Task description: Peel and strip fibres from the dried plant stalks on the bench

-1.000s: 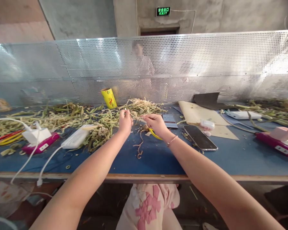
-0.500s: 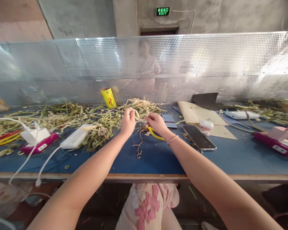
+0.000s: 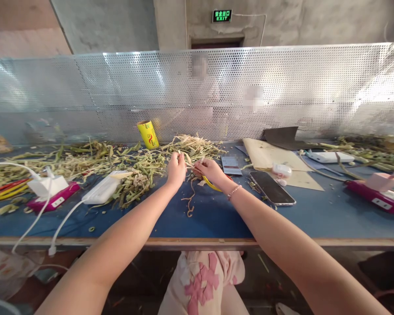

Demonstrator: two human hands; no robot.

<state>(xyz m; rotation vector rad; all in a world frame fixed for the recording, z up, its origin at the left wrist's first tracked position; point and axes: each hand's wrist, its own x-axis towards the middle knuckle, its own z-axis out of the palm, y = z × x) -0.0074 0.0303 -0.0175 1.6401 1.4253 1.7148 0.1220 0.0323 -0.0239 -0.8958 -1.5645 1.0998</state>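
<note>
Over the middle of the blue table (image 3: 184, 227), my left hand (image 3: 176, 169) is closed, pinching a pale dried plant strip (image 3: 188, 166) between thumb and fingers. My right hand (image 3: 209, 170), with a beaded bracelet at the wrist, pinches the strip's other side a short way to the right. Just behind both hands lies a heap of straw-coloured dried stalks (image 3: 197, 145). Beneath the right hand a yellow curved handle (image 3: 212, 185) shows; the rest of that tool is hidden. A thin curly brown root or stem (image 3: 189, 203) lies on the table below the hands.
Greenish dried plants (image 3: 134, 175) cover the left, near a yellow cardboard tube (image 3: 148, 134) and a white power bank (image 3: 102, 188). A phone (image 3: 272, 188), an earbud case (image 3: 281, 170) and cardboard (image 3: 265, 154) lie right. Magenta power strips (image 3: 54, 199) sit at both sides; a perforated metal screen (image 3: 118, 96) stands behind.
My hands have shifted slightly, the right one a little to the left and lower. Both still pinch the strip between them.
</note>
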